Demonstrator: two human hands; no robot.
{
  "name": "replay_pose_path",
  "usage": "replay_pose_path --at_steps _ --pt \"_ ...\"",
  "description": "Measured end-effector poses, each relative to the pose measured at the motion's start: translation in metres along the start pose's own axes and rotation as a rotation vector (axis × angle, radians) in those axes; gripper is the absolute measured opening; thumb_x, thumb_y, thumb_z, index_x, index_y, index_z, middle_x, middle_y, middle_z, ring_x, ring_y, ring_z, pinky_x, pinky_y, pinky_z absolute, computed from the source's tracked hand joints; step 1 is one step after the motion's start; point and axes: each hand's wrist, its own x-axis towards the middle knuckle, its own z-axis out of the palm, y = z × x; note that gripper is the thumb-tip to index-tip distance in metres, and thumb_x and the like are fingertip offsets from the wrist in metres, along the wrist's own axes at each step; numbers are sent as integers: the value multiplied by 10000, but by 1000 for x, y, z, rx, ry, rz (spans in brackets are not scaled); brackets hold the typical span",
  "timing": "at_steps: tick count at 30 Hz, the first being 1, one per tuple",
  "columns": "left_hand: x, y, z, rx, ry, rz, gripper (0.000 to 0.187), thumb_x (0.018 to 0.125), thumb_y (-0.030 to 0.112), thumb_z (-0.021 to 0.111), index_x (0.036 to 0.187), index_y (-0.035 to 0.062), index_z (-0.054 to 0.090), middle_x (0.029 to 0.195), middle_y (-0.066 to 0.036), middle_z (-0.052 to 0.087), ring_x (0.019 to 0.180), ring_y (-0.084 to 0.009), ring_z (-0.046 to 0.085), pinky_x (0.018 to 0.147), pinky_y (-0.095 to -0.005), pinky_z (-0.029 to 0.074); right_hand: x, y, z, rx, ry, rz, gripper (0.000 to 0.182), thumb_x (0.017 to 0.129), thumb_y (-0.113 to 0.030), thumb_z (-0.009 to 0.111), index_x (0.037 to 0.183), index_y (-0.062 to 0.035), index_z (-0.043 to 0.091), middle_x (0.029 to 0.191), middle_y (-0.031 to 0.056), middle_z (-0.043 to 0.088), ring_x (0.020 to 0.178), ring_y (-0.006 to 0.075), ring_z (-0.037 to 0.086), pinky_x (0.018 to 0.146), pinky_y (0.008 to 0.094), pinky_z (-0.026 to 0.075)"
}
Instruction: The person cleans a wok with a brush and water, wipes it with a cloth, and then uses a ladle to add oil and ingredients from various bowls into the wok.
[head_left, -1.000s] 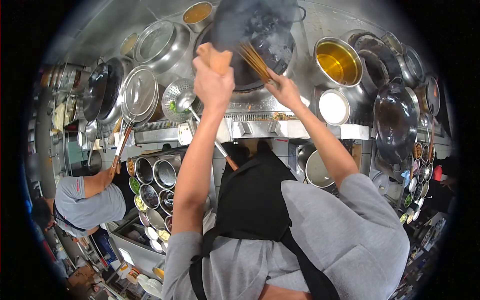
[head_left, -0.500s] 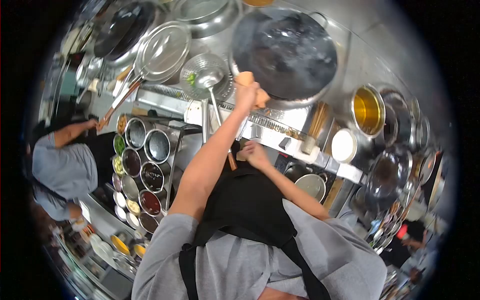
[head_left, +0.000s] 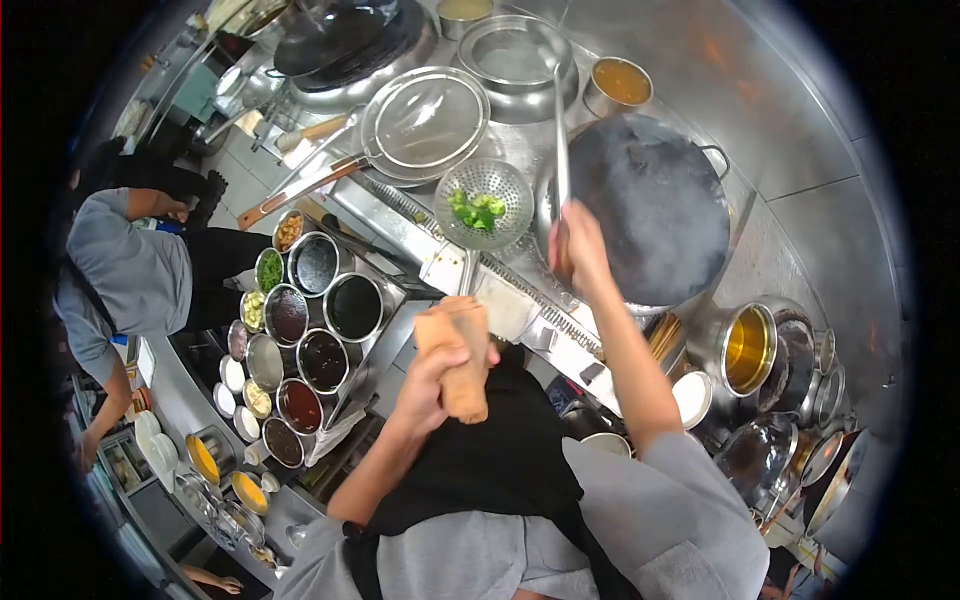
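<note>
My left hand (head_left: 425, 385) is wrapped round a folded tan cloth (head_left: 462, 345), held in front of the black apron. My right hand (head_left: 580, 245) grips the wooden end of a long steel ladle (head_left: 561, 150) at the near left edge of the wok. The ladle reaches away from me to a metal pot of cloudy liquid (head_left: 500, 58); its bowl is blurred there. Steam rises from the dark wok (head_left: 650, 220), and I make out no food in it. Left of the wok, green vegetable pieces (head_left: 476, 210) lie in a perforated strainer (head_left: 513, 185).
A wire-mesh strainer (head_left: 425, 125) lies at the back left. Sauce and ingredient containers (head_left: 303, 405) stand on my left. A pot of yellow liquid (head_left: 748, 350) is on the right, and a cup of orange-brown liquid (head_left: 620, 80) is behind the wok. Another person (head_left: 130, 255) works at left.
My left hand has drawn the cloth back from the wok's edge toward my body. My right hand has taken up the ladle, lifting it off the perforated strainer and across to the rear pot.
</note>
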Motion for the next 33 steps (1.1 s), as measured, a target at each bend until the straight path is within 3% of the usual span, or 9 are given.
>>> replay_pose_path --at_steps 2,8,9,11,20,24,28,30,33 --pt "-27 8 -7 -149 79 8 461 895 190 611 1295 9 470 974 -156 639 837 -222 626 723 -310 530 92 -8 6 -382 156 -268 166 1010 -206 555 957 -48 557 617 21 510 363 138 463 312 289 363" --pt "-82 22 24 54 482 197 482 870 211 667 1259 14 460 961 -114 617 739 -168 615 605 -267 530 241 -14 -8 -392 180 -35 229 971 -198 580 1066 11 582 650 54 581 416 162 510 369 303 397" --pt "-83 23 27 108 431 216 479 875 214 668 1260 18 461 958 -111 615 739 -167 615 604 -262 530 252 -14 -20 170 -14 213 205 977 -182 569 1057 5 578 634 28 551 414 135 478 371 277 376" --pt "-80 23 29 166 370 223 512 867 214 685 1289 34 458 998 -106 602 792 -175 631 644 -270 549 239 -15 -28 989 -300 478 126 980 -128 540 1030 -14 563 603 -37 462 412 58 394 369 216 316" --pt "116 40 46 -244 -143 -22 589 894 356 621 1352 19 467 1323 -305 536 1164 -399 584 1044 -480 466 -14 -64 -9 1263 -578 302 77 938 -48 467 970 -18 530 655 -39 438 439 52 396 400 232 351" --pt "166 11 111 -264 -502 -244 494 875 371 655 1205 21 544 1257 -284 564 1111 -361 605 976 -418 505 -129 -89 25 1008 -178 247 62 967 -90 475 949 -54 522 698 -28 447 498 94 438 478 275 438" --pt "195 -29 78 -386 -695 -660 420 849 338 691 1103 23 576 1160 -218 616 1007 -284 650 873 -363 540 -191 -65 -27 762 -415 231 345 1035 -315 511 1206 -16 535 981 172 660 696 312 686 567 380 587" --pt "135 -27 96 488 -104 -329 414 820 276 720 1109 11 588 1053 -130 648 881 -213 662 771 -323 541 -204 -12 -76 487 -270 182 405 1022 -316 553 1304 -30 502 1040 184 653 775 317 704 595 377 591" --pt "114 -69 53 1024 -146 -36 481 788 173 741 1209 3 582 994 -123 650 886 -281 658 808 -389 536 -205 132 -176 -530 490 -31 601 922 -333 699 1334 18 438 1086 215 611 881 346 688 705 445 569"
